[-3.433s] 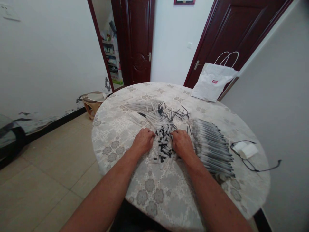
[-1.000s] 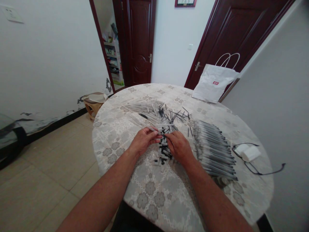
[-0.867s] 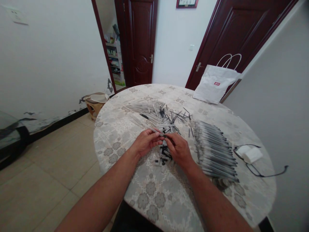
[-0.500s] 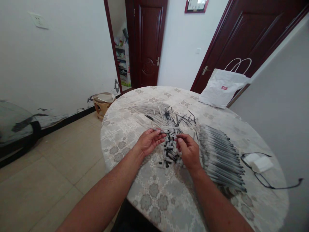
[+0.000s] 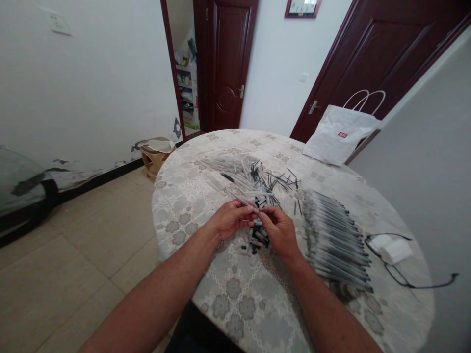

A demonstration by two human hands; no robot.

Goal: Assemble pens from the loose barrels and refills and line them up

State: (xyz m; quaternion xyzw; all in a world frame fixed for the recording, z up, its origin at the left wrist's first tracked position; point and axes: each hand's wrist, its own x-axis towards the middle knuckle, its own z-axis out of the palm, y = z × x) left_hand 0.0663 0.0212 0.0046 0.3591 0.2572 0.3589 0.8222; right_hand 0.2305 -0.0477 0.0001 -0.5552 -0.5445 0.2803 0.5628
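My left hand (image 5: pixel 232 216) is closed round a slim pale pen barrel (image 5: pixel 240 198), which slants up and left out of the fingers. My right hand (image 5: pixel 281 231) pinches at the barrel's near end; its fingertips mostly hide a small pale piece that looks like a pen cap. Under both hands lies a heap of small clear and black pen caps (image 5: pixel 259 239). Beyond them are loose pale pen barrels (image 5: pixel 224 163) and scattered thin black refills (image 5: pixel 274 182). A row of assembled pens (image 5: pixel 336 235) lies side by side to the right of my right hand.
The round table has a floral tablecloth (image 5: pixel 235 304). Black-framed glasses (image 5: pixel 405 284) and a folded white tissue pack (image 5: pixel 395 250) lie at the right edge. A white paper bag (image 5: pixel 338 135) stands at the back right. A low stool (image 5: pixel 156 152) is on the floor at left.
My right hand has moved left and up from the cap heap to meet my left hand. The barrel now tilts down toward the right fingertips.
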